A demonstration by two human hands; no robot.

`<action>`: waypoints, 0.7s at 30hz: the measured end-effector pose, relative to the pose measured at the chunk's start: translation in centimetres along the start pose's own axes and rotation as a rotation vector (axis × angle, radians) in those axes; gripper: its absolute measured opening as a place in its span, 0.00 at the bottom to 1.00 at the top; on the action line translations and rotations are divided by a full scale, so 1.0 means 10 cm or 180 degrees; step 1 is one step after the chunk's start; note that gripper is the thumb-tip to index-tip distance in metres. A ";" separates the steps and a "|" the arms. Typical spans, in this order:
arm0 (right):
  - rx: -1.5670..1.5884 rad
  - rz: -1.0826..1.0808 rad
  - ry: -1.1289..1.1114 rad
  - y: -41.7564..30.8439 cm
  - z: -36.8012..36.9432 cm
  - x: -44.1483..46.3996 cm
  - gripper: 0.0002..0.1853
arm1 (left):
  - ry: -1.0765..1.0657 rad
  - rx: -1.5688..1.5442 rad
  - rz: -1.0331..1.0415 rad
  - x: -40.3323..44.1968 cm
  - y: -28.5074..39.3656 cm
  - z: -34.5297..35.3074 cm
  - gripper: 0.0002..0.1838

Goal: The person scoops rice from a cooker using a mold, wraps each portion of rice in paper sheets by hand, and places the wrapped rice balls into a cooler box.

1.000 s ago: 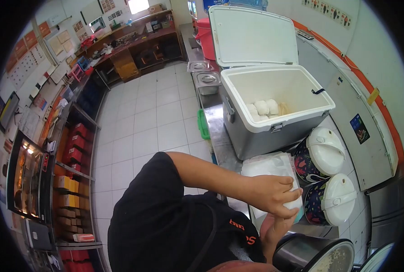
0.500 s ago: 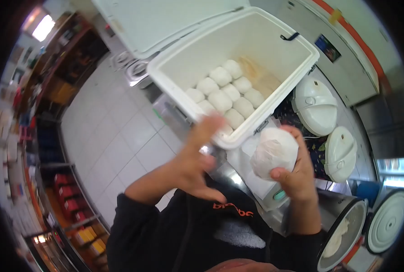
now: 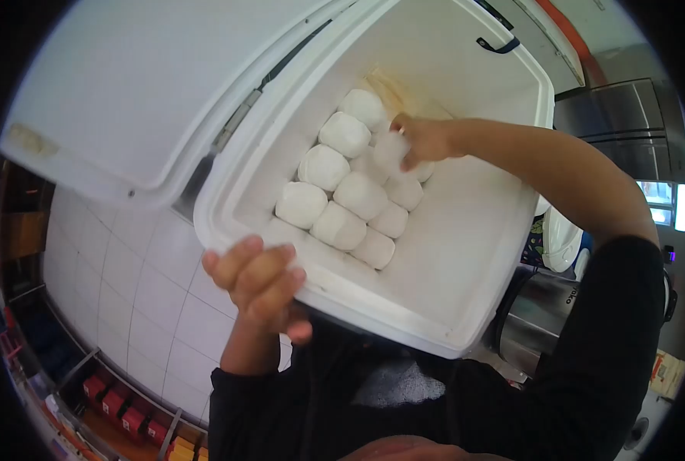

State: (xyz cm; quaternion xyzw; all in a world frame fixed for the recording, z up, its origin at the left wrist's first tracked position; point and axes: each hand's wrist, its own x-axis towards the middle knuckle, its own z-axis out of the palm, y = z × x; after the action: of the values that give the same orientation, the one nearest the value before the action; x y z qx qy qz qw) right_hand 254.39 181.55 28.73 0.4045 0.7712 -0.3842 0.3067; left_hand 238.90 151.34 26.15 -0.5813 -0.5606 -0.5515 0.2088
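Inside the large white cooler box [image 3: 450,330], my right hand [image 3: 427,142] reaches down, its fingers closed on a round white wrapped bundle [image 3: 391,150]. That bundle is slightly smeared by motion and sits among or just above the others. Several similar white bundles [image 3: 360,195] lie packed together in rows on the cooler's floor. By the cooler's near left rim, my left hand [image 3: 259,286] is raised with loosely curled fingers, somewhat apart and holding nothing. Whether it touches the rim, I cannot tell.
The cooler's hinged lid [image 3: 127,84] stands open at the left. A steel pot [image 3: 538,311] and a white-lidded appliance [image 3: 561,238] stand at the right. Shelves with red boxes [image 3: 119,403] are at lower left, beside the tiled floor [image 3: 135,276].
My right hand has carried the white bundle from in front of my body into the cooler. My left hand has drawn back to the near rim, and my view has moved closer over the cooler.
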 end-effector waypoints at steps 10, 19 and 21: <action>0.0980 0.0354 0.0004 -0.02 0.41 0.35 0.29 | 0.1089 0.0022 0.0443 0.06 -0.12 0.26 0.21; -0.0436 0.0123 -0.0518 0.12 0.31 0.16 0.36 | 0.1557 0.0002 0.0330 0.09 -0.09 0.39 0.20; -0.0354 0.0149 -0.0496 0.10 0.34 0.19 0.36 | 0.1506 -0.0025 0.0338 0.09 -0.10 0.39 0.20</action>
State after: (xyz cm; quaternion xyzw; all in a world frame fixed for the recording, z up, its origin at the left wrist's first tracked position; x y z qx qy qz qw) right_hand 254.84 179.85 25.15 0.3738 0.7554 -0.3638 0.3966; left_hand 239.40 155.33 25.40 -0.4655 -0.4625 -0.6628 0.3607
